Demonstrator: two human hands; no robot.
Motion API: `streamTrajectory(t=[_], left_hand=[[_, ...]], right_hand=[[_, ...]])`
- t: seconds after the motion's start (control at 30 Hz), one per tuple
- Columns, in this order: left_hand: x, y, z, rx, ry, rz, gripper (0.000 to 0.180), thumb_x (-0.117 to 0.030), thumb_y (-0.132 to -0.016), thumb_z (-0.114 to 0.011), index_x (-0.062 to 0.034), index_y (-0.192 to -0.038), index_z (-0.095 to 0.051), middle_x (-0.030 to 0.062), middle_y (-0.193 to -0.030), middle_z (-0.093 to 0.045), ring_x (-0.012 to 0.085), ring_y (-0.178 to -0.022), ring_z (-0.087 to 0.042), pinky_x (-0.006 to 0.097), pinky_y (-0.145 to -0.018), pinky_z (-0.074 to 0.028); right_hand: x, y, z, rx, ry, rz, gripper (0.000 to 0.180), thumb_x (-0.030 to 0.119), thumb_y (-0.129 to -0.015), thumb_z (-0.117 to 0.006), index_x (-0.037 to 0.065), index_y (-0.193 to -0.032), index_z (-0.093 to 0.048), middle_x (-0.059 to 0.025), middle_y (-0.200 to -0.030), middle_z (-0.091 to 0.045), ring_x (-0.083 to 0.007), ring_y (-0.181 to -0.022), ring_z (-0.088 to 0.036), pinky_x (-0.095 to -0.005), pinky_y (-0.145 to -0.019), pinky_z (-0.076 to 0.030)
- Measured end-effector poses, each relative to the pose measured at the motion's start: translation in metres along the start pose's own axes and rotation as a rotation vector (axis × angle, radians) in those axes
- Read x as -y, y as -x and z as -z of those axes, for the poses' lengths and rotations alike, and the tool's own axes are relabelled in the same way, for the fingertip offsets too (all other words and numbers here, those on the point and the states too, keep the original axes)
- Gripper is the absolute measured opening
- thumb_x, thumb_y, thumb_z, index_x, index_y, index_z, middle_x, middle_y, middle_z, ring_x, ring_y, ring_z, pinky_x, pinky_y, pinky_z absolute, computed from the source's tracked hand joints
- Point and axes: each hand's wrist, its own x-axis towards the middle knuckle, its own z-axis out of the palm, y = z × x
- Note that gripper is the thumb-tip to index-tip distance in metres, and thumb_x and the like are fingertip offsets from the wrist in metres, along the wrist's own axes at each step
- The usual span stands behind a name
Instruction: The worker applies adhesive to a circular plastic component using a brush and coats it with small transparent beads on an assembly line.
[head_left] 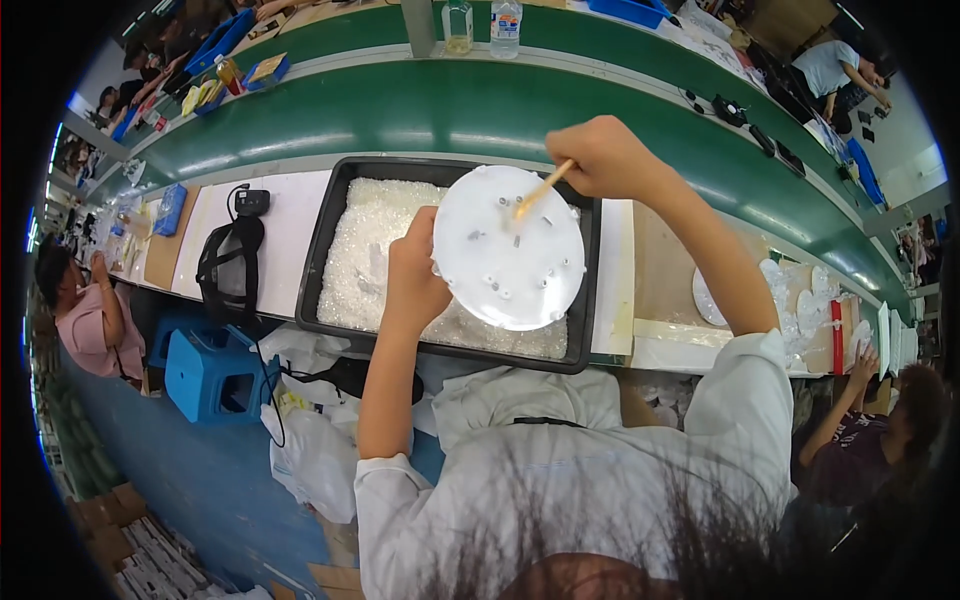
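My left hand [415,275] grips the left edge of a round white disc [480,270], holding it tilted above a black tray. Small grey pieces and short pegs are scattered over the disc's shiny face. In my right hand [605,160], closed above the disc's upper right, is a wooden-handled brush [545,190]. Its tip points down at the upper part of the disc and is blurred, so I cannot tell whether it touches. Beneath the disc, the black tray [312,270] holds a layer of clear, glittering granules [375,225].
A black mesh-like item with a strap [232,265] lies left of the tray. Clear plastic-wrapped pieces [800,300] cover the bench at right. Blue stools [215,375] and white bags [315,460] stand below left. Co-workers sit at both sides; bottles [505,28] stand on the far shelf.
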Motion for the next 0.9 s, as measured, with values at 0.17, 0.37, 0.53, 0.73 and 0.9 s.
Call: streamTrajectory(t=[0.17, 0.37, 0.53, 0.73, 0.9], left_hand=[[0.014, 0.000, -0.003, 0.075, 0.257, -0.020, 0.061, -0.006, -0.078, -0.074, -0.0023, -0.134, -0.050, 0.0147, -0.124, -0.064, 0.0274, -0.113, -0.063, 0.037, -0.096, -0.049], [0.034, -0.003, -0.009, 0.175, 0.506, 0.000, 0.067, -0.014, -0.081, -0.075, -0.0036, -0.141, -0.047, 0.0137, -0.140, -0.054, 0.0277, -0.131, -0.050, 0.040, -0.109, -0.040], [0.014, -0.004, -0.005, 0.256, 0.634, 0.132, 0.060, -0.013, -0.084, -0.072, -0.0035, -0.139, -0.050, 0.0133, -0.141, -0.053, 0.0271, -0.132, -0.048, 0.040, -0.110, -0.038], [0.013, -0.010, -0.004, 0.302, 0.536, -0.058, 0.055, -0.009, -0.087, -0.069, -0.0031, -0.138, -0.051, 0.0129, -0.141, -0.054, 0.0270, -0.129, -0.050, 0.039, -0.109, -0.039], [-0.008, -0.020, 0.001, 0.397, 0.521, 0.054, 0.054, -0.007, -0.086, -0.069, -0.0027, -0.136, -0.052, 0.0128, -0.138, -0.056, 0.0246, -0.126, -0.053, 0.039, -0.107, -0.041]], right_hand=[[0.000, -0.018, -0.006, -0.154, -0.189, -0.038, 0.025, 0.006, -0.077, -0.068, 0.005, -0.067, -0.046, -0.0050, -0.056, -0.039, -0.0143, -0.052, -0.042, -0.0318, -0.049, -0.034], [0.002, -0.034, -0.011, 0.010, -0.088, 0.032, 0.031, 0.009, -0.081, -0.070, 0.004, -0.062, -0.045, -0.0051, -0.055, -0.040, -0.0175, -0.049, -0.034, -0.0297, -0.049, -0.032], [0.002, -0.046, -0.008, 0.021, -0.157, 0.090, 0.034, 0.009, -0.082, -0.070, 0.005, -0.064, -0.041, -0.0031, -0.055, -0.036, -0.0126, -0.050, -0.034, -0.0288, -0.048, -0.030], [0.003, -0.053, -0.019, -0.189, -0.435, -0.023, 0.034, 0.010, -0.080, -0.071, 0.005, -0.062, -0.042, -0.0030, -0.054, -0.033, -0.0114, -0.050, -0.032, -0.0297, -0.045, -0.027], [0.000, -0.056, -0.016, -0.024, -0.195, 0.253, 0.026, 0.007, -0.076, -0.073, 0.006, -0.066, -0.049, -0.0089, -0.056, -0.045, -0.0258, -0.052, -0.038, -0.0308, -0.050, -0.035]])
